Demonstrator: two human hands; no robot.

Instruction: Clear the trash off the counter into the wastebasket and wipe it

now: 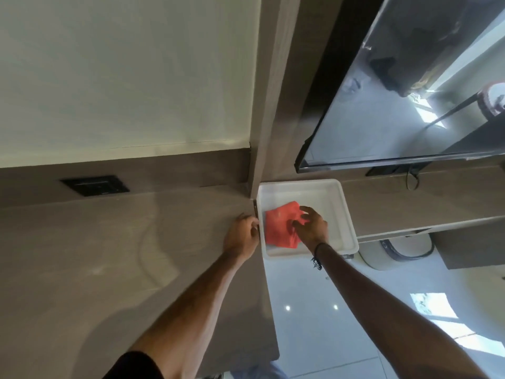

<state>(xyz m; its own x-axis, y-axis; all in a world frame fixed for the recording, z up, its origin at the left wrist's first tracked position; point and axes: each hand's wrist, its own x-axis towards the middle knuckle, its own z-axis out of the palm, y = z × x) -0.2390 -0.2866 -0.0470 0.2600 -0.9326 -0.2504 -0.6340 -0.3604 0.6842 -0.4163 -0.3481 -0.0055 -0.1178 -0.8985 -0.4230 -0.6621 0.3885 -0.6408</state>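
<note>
Red-orange cloth (281, 228) lies folded in the bottom of a white plastic tub (345, 212), toward the tub's left and near side, with bare white floor of the tub showing beyond it and to its right. Over the cloth's right edge the right hand (310, 224) reaches down into the tub with its fingers spread and slightly curled; the fingertips touch or nearly touch the cloth, and I cannot tell whether they have pinched it yet. A dark band (318, 248) circles that wrist. Just outside the tub's left wall, the left hand (241, 235) rests at the right edge of the grey-brown counter (123, 255), fingers curled loosely against the tub's rim; whether it grips the rim or only steadies it is unclear. The tub sits in the gap between the counter and a lower shelf (410, 209) to the right, its near end overhanging a glossy pale floor (314, 310). A black switch plate (95, 186) is set in the back panel left of the hands. Above and to the right hangs a dark-framed screen (396, 91), with a cream wall (123, 72) to the left.
</note>
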